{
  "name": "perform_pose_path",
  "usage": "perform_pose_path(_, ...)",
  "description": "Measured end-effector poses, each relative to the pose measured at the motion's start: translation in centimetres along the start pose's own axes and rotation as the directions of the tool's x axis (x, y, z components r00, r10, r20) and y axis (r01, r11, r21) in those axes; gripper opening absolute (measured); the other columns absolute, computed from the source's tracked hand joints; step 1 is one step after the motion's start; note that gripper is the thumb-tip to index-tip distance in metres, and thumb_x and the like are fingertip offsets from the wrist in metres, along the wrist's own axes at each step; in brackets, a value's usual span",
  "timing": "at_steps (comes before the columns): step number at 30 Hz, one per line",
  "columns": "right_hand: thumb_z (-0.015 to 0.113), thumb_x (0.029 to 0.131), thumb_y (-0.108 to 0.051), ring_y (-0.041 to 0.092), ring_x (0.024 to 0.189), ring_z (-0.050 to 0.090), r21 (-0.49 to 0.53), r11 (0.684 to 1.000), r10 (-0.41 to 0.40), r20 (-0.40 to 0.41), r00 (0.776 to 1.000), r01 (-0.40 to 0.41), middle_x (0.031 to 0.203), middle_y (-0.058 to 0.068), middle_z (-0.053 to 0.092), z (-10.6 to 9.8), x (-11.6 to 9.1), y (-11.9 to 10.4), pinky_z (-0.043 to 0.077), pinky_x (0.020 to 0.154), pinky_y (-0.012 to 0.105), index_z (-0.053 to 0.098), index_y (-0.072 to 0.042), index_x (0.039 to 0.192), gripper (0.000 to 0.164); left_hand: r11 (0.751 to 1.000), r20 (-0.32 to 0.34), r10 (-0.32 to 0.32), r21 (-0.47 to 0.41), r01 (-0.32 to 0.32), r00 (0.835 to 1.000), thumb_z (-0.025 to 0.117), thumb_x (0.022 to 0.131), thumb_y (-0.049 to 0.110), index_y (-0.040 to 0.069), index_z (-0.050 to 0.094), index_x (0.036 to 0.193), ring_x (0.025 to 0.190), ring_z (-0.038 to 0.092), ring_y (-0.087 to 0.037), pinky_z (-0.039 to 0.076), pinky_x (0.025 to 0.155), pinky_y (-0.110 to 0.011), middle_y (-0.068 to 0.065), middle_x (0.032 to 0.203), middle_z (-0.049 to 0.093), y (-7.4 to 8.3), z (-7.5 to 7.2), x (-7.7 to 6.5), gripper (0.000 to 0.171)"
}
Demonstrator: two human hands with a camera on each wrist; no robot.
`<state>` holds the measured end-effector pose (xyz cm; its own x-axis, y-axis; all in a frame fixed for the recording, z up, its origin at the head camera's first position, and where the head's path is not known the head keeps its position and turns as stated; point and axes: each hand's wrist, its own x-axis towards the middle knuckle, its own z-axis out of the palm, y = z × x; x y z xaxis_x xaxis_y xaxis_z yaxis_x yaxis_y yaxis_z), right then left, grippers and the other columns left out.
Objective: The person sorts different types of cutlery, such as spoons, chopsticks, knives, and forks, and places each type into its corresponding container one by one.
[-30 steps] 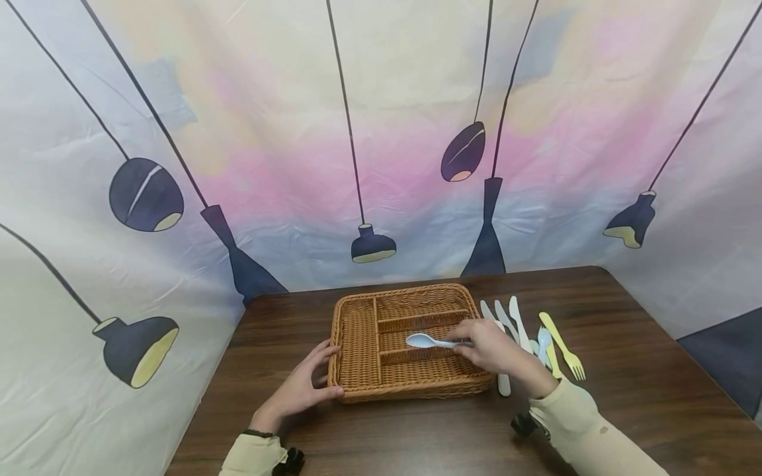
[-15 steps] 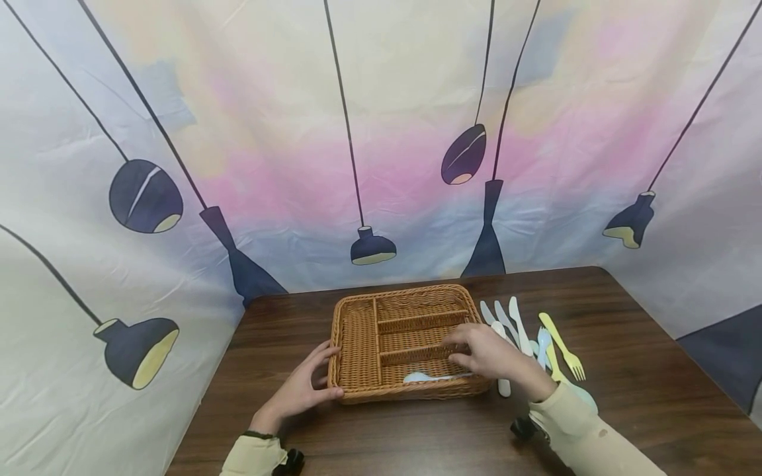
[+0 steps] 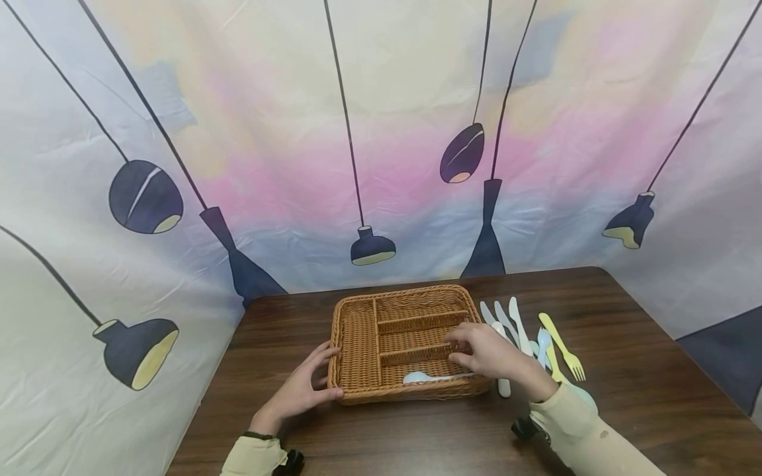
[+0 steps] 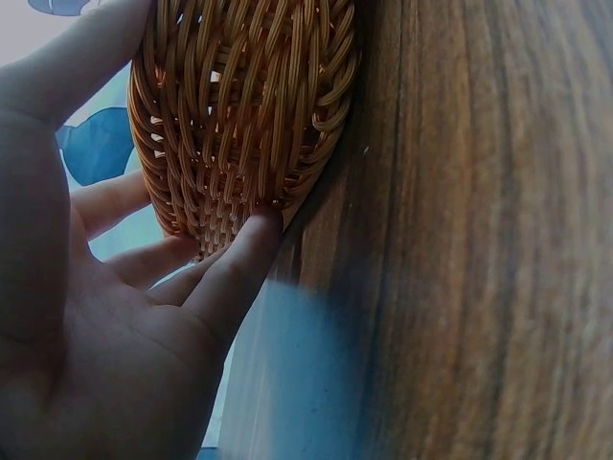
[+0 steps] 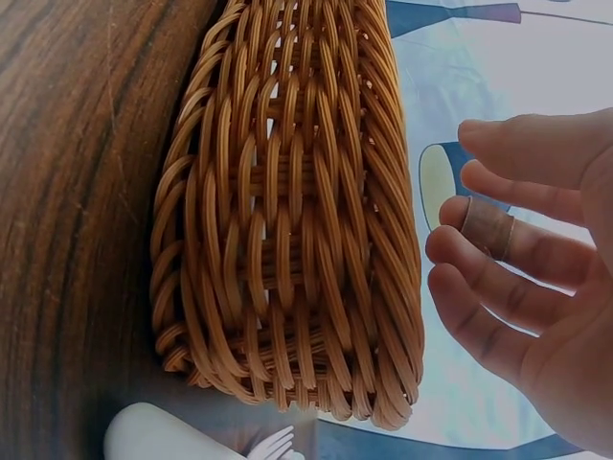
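Note:
A brown wicker cutlery basket (image 3: 360, 344) with several compartments stands on the dark wooden table. In its front compartment lies a pale blue spoon (image 3: 418, 377), bowl to the left, its handle end near the right hand. My left hand (image 3: 300, 385) rests against the basket's left end, thumb at the near corner; in the left wrist view its spread fingers (image 4: 251, 254) touch the woven wall. Over the basket's right side hovers my right hand (image 3: 491, 354), fingers loosely bent and nothing between them. The right wrist view has that hand (image 5: 536, 259) beside the basket's top edge.
Right of the basket lie several pale knives (image 3: 516, 320), a yellow fork (image 3: 562, 347), a light blue fork (image 3: 543, 344) and a pale green spoon (image 3: 585, 396), partly under the right forearm. A printed cloth (image 3: 286, 165) hangs behind the table.
The right hand held the pale blue spoon above the dividers a second ago; it has let it go into the front compartment. The left hand stays at the basket's end.

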<state>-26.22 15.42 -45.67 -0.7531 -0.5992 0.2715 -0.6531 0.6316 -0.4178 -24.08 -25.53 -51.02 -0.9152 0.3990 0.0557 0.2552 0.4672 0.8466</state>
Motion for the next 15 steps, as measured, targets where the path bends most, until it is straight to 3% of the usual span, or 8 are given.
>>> perform_pose_path(6, 0.074, 0.087, -0.019, 0.007, 0.075, 0.061, -0.007, 1.000, 0.015, -0.064, 0.998, -0.015, 0.102, 0.006, 0.070, -0.3, 0.1, -0.1, 0.052, 0.062, 0.022, 0.068, -0.006, 0.118, 0.034, 1.000, 0.000, 0.006, 0.001, -0.006, 1.000, 0.083, 0.078, 0.031, 0.008, 0.039, 0.147, 0.138, 0.036, -0.042, 0.052, 0.099, -0.035, -0.014, 0.161, 0.013, -0.2, 0.0, 0.0, 0.084)
perform_pose_path(15, 0.076, 0.085, -0.023, 0.007, 0.069, 0.056, -0.021, 0.998, 0.060, -0.167, 0.984, -0.064, 0.091, 0.001, 0.068, -1.2, 0.1, 0.6, 0.047, 0.059, 0.021, 0.068, -0.009, 0.118, 0.037, 1.000, 0.000, 0.003, 0.006, -0.003, 1.000, 0.083, 0.079, 0.031, 0.009, 0.040, 0.147, 0.137, 0.036, -0.041, 0.052, 0.100, -0.036, -0.014, 0.161, 0.013, -0.1, 0.0, 0.0, 0.084)
